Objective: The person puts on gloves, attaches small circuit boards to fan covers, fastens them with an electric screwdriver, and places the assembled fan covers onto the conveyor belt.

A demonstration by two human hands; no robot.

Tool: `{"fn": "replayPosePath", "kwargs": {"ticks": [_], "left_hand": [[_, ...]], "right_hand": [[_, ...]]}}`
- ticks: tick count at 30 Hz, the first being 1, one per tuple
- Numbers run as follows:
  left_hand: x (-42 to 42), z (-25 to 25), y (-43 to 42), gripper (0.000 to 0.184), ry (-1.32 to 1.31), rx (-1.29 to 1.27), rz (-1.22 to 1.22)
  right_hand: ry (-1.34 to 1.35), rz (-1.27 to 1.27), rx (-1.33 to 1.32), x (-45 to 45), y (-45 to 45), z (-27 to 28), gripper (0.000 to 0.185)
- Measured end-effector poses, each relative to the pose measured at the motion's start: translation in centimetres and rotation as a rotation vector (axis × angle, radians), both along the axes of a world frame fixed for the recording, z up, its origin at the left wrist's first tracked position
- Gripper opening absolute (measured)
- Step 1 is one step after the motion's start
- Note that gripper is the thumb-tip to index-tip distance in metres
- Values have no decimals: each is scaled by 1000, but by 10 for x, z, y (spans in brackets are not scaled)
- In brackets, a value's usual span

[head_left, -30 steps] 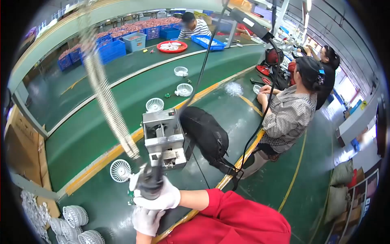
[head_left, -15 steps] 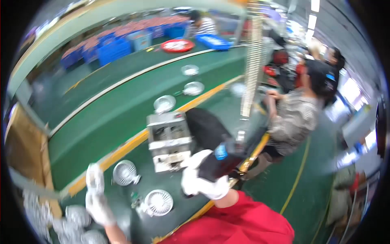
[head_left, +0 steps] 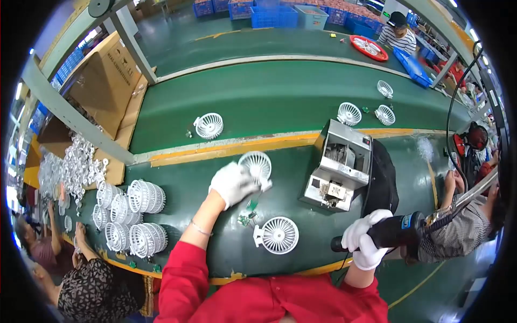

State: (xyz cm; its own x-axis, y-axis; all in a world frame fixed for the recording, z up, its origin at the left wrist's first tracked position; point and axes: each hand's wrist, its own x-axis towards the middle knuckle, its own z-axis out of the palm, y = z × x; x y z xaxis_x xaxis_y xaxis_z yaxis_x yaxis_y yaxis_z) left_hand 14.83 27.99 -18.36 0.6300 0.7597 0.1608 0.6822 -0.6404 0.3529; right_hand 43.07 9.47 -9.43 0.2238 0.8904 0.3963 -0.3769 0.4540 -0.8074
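Note:
My left hand (head_left: pixel 233 184), in a white glove, has its fingers closed on the lower left rim of a white round fan cage (head_left: pixel 255 167) over the green table. In my gloved right hand (head_left: pixel 367 239) is a black power screwdriver (head_left: pixel 396 231), held sideways near the table's front edge. Below my left hand lie a green circuit board (head_left: pixel 248 213) and a second fan cage (head_left: pixel 279 235) with its vanes facing up. A metal box fixture (head_left: pixel 340 166) stands between and beyond my hands.
Stacked fan cages (head_left: pixel 146 196) and a pile of white parts (head_left: pixel 83 164) are at the left. A black bag (head_left: pixel 381 175) lies right of the fixture. More cages (head_left: pixel 208 125) rest on the green conveyor (head_left: pixel 269 97). Co-workers sit at both sides.
The view has swung left. My left hand has left the screwdriver and now grips a fan cage near the table's middle. My right hand has carried the screwdriver to the right.

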Motion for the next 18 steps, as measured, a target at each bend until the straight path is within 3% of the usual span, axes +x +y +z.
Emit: {"fn": "replayPosePath", "kwargs": {"ticks": [2, 3, 4, 7, 8, 11, 13, 18], "left_hand": [[19, 3, 19, 17, 29, -70, 264], [20, -7, 26, 32, -288, 172, 273], [23, -16, 31, 44, -312, 182, 335], [30, 7, 11, 35, -399, 232, 234], [28, 17, -6, 31, -410, 165, 161], [14, 48, -76, 22, -433, -217, 22], [7, 50, -120, 25, -260, -289, -115], [33, 20, -172, 26, -59, -220, -12]], "right_hand": [[-66, -49, -23, -9, 6, -2, 36], [-81, -74, -7, -16, 13, 3, 33], [-90, -148, -38, -23, 20, 6, 33], [-186, -306, 19, -26, 49, 11, 32], [-212, -225, 35, -14, 53, 2, 48], [-274, -372, 1, -1, 78, -21, 50], [-281, -416, -26, -3, 85, -23, 42], [-130, -289, -163, -21, 68, -5, 37]]}}
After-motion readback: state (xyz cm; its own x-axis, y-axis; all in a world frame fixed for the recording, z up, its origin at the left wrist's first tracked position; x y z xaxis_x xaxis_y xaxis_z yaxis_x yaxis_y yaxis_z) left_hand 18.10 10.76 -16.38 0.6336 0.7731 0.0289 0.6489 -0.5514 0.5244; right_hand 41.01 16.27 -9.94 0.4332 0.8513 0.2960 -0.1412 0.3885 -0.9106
